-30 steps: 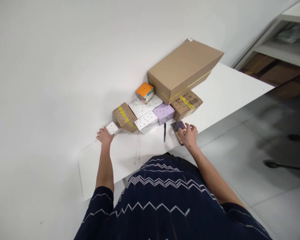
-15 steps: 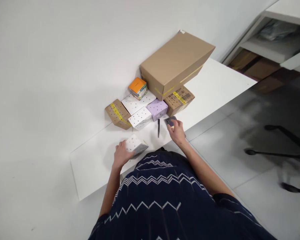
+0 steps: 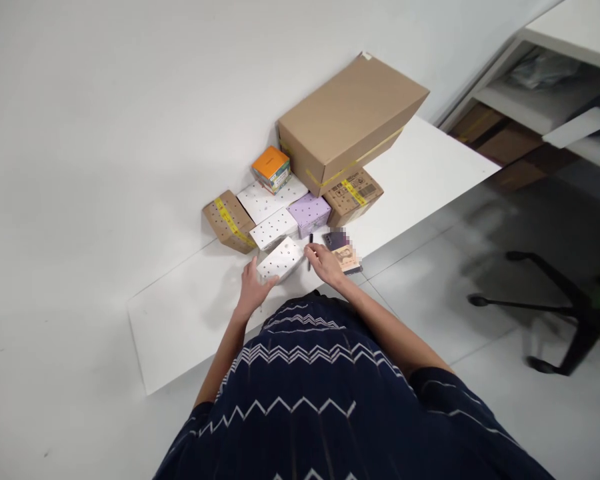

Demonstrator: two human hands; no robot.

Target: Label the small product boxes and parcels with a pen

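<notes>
My left hand (image 3: 254,288) grips the left end of a white dotted box (image 3: 281,260) near the table's front edge. Over the black pen (image 3: 311,239) is my right hand (image 3: 325,264), fingers bent together close to the box's right end; whether they pinch the pen is unclear. A dark phone (image 3: 334,239) and a banknote-like paper (image 3: 347,257) lie just right of that hand. Behind the held box stand another white dotted box (image 3: 273,228) and a purple box (image 3: 309,213).
A large cardboard box (image 3: 353,110) stands at the back, with a smaller brown box (image 3: 353,197) before it. An orange box (image 3: 271,163) rests on a flat white box (image 3: 255,200). Another brown box (image 3: 229,220) is left. A chair base (image 3: 575,310) stands right.
The white box in my left hand has moved forward, against the other boxes. My right hand has left the phone and paper and moved left to the pen.
</notes>
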